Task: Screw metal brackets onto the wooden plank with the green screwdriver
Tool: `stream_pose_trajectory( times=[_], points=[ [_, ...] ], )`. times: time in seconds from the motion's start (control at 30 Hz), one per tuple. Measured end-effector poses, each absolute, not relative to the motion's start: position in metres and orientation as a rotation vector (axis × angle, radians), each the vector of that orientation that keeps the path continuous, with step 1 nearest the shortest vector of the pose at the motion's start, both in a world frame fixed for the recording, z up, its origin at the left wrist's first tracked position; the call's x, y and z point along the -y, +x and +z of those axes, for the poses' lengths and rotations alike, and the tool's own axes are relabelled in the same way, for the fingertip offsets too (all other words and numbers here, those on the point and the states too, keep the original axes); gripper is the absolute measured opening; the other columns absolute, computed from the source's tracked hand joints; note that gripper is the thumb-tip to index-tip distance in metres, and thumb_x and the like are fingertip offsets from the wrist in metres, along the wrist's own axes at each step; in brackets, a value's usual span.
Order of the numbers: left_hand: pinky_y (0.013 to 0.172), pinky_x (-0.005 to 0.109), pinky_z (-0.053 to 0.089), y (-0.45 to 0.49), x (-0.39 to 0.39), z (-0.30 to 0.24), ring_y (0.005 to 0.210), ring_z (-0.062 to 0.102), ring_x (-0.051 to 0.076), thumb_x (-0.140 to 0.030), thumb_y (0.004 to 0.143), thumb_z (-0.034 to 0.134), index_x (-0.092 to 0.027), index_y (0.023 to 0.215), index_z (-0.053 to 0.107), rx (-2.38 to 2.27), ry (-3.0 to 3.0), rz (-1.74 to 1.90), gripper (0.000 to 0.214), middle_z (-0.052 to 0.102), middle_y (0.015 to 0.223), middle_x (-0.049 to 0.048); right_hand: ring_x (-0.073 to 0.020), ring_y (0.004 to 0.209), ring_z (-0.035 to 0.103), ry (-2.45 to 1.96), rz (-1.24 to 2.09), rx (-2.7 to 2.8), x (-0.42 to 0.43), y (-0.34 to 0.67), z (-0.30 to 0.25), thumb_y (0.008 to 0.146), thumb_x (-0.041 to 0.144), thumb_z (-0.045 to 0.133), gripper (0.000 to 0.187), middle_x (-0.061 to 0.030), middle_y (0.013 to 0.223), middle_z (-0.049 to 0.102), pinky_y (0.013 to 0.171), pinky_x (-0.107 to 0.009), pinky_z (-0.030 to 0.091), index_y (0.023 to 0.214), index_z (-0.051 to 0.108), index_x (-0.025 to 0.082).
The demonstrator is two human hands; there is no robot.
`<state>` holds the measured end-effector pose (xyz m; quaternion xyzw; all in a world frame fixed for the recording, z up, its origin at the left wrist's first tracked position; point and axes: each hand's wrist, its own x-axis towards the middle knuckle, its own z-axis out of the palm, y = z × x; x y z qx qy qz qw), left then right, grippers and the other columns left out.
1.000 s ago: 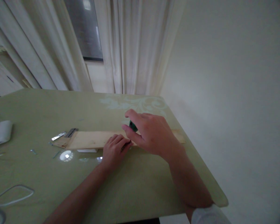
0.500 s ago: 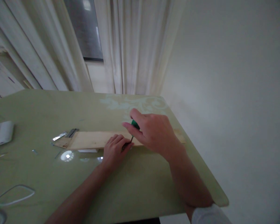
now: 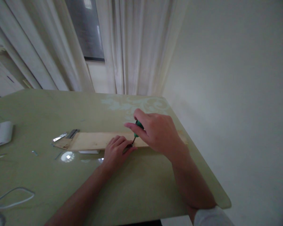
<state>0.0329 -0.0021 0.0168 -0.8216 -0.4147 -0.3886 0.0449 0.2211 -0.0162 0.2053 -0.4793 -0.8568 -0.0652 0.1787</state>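
A pale wooden board (image 3: pixel 94 140) lies flat across the green table (image 3: pixel 136 188). My right hand (image 3: pixel 155 133) is closed around a green-handled screwdriver (image 3: pixel 138 127), whose thin shaft points down at the board's near edge. My left hand (image 3: pixel 116 152) rests beside the tip, fingers curled and pinching something small that I cannot make out against the board. A metal hinge (image 3: pixel 66 135) lies at the board's left end.
Loose screws (image 3: pixel 34 153) lie on the table left of the board. A white box (image 3: pixel 0 133) sits at the far left and a white cable loop (image 3: pixel 14 196) near the front left. Curtains and a window stand behind; the table's right edge drops off near a wall.
My right hand has shifted slightly right and tilted, so more of the green handle and the shaft now show. My left hand has stayed in place.
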Motion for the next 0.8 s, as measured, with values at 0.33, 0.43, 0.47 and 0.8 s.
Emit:
stream_pose_trajectory(
  times=[0.33, 0.43, 0.47, 0.8],
  points=[
    [0.073, 0.036, 0.047, 0.0362, 0.0037, 0.0189, 0.081, 0.06, 0.023, -0.035, 0.105, 0.055, -0.022, 0.084, 0.073, 1.288, -2.428, -1.194, 0.03, 0.069, 0.082, 0.0059, -0.0222, 0.105, 0.063, -1.103, -0.091, 2.478, 0.0199, 0.2183, 0.2021, 0.104, 0.031, 0.048, 0.025, -0.0076, 0.116, 0.073, 0.077, -0.031, 0.04, 0.124, 0.059, 0.021],
    [0.074, 0.036, 0.047, 0.0371, 0.0031, 0.0179, 0.082, 0.06, 0.022, -0.037, 0.105, 0.059, -0.022, 0.088, 0.074, 1.315, -2.447, -1.19, 0.028, 0.069, 0.083, 0.005, -0.0213, 0.083, 0.065, -1.334, -0.186, 2.405, 0.0178, 0.2178, 0.2032, 0.107, 0.056, 0.044, 0.04, -0.005, 0.095, 0.074, 0.063, -0.031, 0.032, 0.117, 0.062, 0.022],
    [0.074, 0.036, 0.047, 0.0374, 0.003, 0.0178, 0.081, 0.06, 0.021, -0.038, 0.104, 0.06, -0.022, 0.088, 0.074, 1.325, -2.457, -1.187, 0.027, 0.069, 0.082, 0.0045, -0.0205, 0.077, 0.063, -1.4, -0.216, 2.38, 0.0164, 0.2185, 0.2035, 0.107, 0.062, 0.042, 0.045, -0.0039, 0.088, 0.074, 0.06, -0.031, 0.028, 0.114, 0.063, 0.023],
    [0.074, 0.035, 0.046, 0.0374, 0.003, 0.0169, 0.082, 0.06, 0.021, -0.035, 0.105, 0.057, -0.022, 0.09, 0.075, 1.315, -2.453, -1.223, 0.027, 0.072, 0.087, 0.0056, -0.021, 0.11, 0.062, -1.041, 0.052, 2.497, 0.0198, 0.2251, 0.2028, 0.103, 0.025, 0.046, 0.028, -0.0075, 0.121, 0.07, 0.085, -0.032, 0.044, 0.129, 0.057, 0.021]
  ],
)
